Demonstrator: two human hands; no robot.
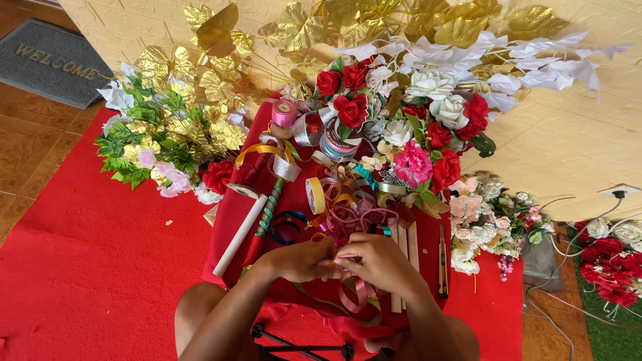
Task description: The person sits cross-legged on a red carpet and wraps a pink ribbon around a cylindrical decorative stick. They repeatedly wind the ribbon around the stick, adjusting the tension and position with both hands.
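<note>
My left hand point(301, 259) and my right hand point(381, 262) meet at the middle of a small table draped in red cloth point(231, 220). Both pinch a pink ribbon point(358, 294) between the fingers; its loose loops curl below my right hand. A tangle of pink, orange and gold ribbons point(348, 207) lies just beyond my hands. A yellow tape roll point(314, 195) stands on edge behind them.
Ribbon spools point(338, 144) and a pink spool point(284, 112) sit at the table's far end among red and white artificial roses point(435, 107). Gold leaves point(221, 73) and flowers lie left. A white rod point(239, 235), wooden sticks point(404, 247) and a thin tool point(442, 264) flank my hands. Red carpet point(87, 254) covers the floor.
</note>
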